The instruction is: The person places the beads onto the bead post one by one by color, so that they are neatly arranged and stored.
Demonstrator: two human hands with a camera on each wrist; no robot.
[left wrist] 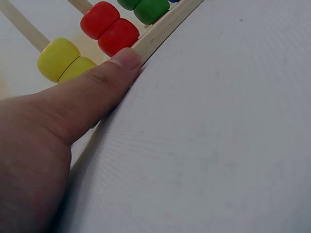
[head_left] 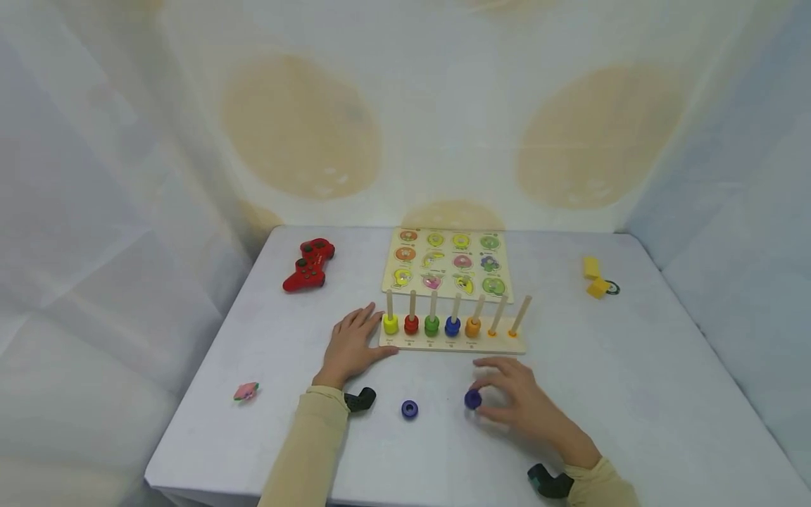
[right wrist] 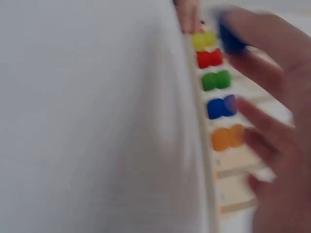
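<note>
A wooden peg board stands in the middle of the table, with yellow, red, green, blue and orange beads low on its pegs. Its two rightmost pegs carry no beads. My left hand rests against the board's left end, fingers extended and thumb along the front edge beside the red beads. Between thumb and fingertips, my right hand pinches a purple bead in front of the board. A second purple bead lies flat on the table between the hands, its hole facing up.
Behind the peg board lies a fruit puzzle board. A red game controller is at the back left, and a small pink object lies at the left. Yellow blocks sit at the back right.
</note>
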